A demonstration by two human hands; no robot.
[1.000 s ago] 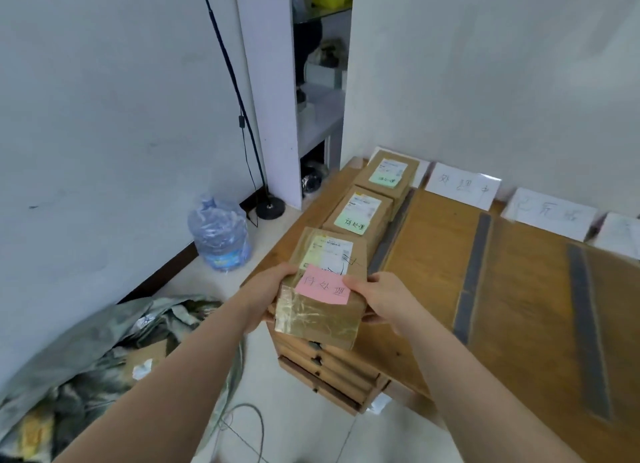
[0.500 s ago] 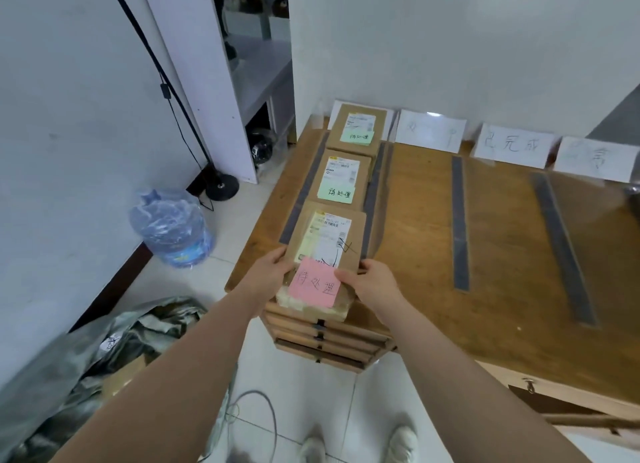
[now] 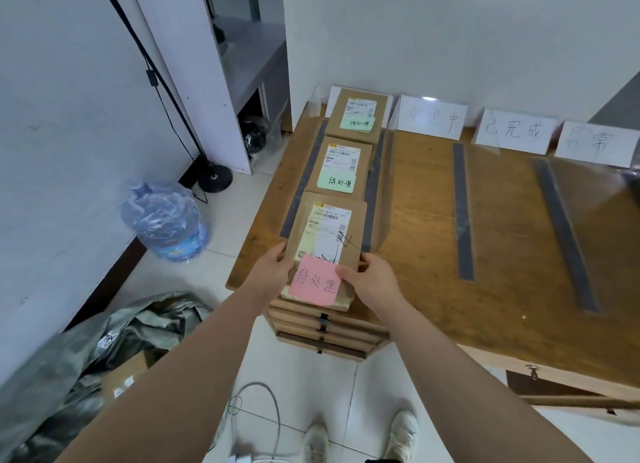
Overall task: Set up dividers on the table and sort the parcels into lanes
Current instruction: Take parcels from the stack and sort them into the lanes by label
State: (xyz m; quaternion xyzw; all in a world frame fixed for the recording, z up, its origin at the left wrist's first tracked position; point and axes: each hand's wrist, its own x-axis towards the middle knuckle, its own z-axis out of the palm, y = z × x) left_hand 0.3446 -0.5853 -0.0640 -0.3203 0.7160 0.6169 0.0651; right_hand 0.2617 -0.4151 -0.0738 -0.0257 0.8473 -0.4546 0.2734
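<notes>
A brown parcel with a pink note lies flat at the near end of the leftmost lane on the wooden table. My left hand grips its near left corner and my right hand its near right corner. Two more brown parcels with green notes lie farther along the same lane, the middle parcel and the far parcel. Clear dividers on grey strips mark the lanes. White handwritten lane signs stand along the wall.
A water jug stands on the floor left of the table. A grey sack with cartons lies at the lower left. A black lamp stand base and a shelf unit are behind. Drawers sit under the table's near corner.
Both hands lowered the pink-note parcel from above the table's edge onto the near end of the left lane and pushed it forward; the view tilted downward.
</notes>
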